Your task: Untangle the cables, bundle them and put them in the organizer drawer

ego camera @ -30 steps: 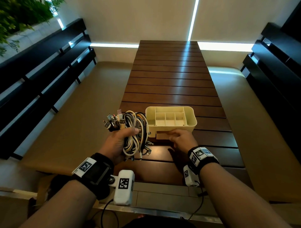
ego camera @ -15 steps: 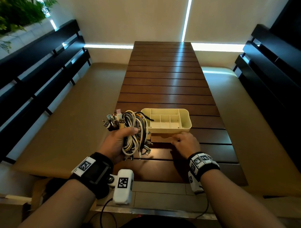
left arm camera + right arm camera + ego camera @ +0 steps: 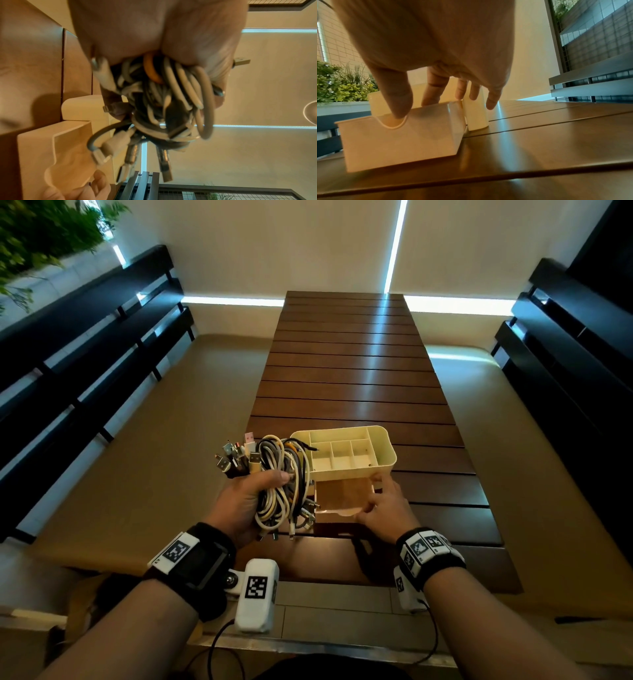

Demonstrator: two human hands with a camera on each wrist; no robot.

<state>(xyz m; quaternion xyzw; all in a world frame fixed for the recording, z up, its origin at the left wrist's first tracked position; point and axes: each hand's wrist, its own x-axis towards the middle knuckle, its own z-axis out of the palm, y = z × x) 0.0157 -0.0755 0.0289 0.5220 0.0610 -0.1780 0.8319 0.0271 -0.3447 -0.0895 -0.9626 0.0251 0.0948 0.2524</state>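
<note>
Pulled out toward the person by the right hand (image 3: 383, 508) pinching its front, the drawer (image 3: 342, 494) lies open just right of the cable bundle (image 3: 281, 484) clenched in the left hand (image 3: 246, 501).

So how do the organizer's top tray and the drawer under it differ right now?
The top tray is split by dividers into several compartments; the drawer is one undivided space. The top tray sits in place on the organizer body, while the drawer is pulled out toward the person, the right hand at its notched front. One dark cable end from the bundle hangs over the tray's edge; the drawer holds nothing. Both are cream plastic.
</note>
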